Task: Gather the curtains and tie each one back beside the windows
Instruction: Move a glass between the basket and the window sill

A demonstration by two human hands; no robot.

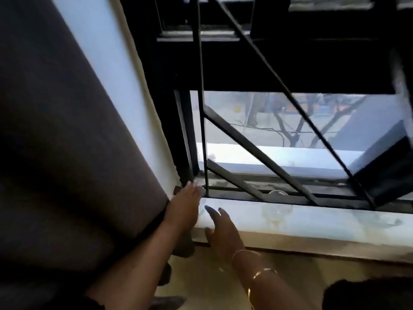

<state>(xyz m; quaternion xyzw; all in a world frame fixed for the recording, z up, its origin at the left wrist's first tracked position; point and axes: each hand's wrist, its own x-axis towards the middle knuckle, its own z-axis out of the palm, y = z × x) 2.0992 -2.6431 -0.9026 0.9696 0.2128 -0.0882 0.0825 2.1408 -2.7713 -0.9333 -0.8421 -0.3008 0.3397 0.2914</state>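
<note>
1. The right hand [220,227], fingers spread and holding nothing, is over the pale stone windowsill [312,222].
2. The left hand [184,208], fingers straight and empty, lies against the dark brown fabric curtain [67,130] (it is the nearer hand).
3. The curtain hangs left of both hands, its length running upward beside the black metal window grille [245,142].

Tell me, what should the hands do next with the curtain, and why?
Probably the left hand should curl round the edge of the curtain and bunch it. That hand lies open beside the edge at the window sill, the right hand holds nothing, and no tie shows.
</note>
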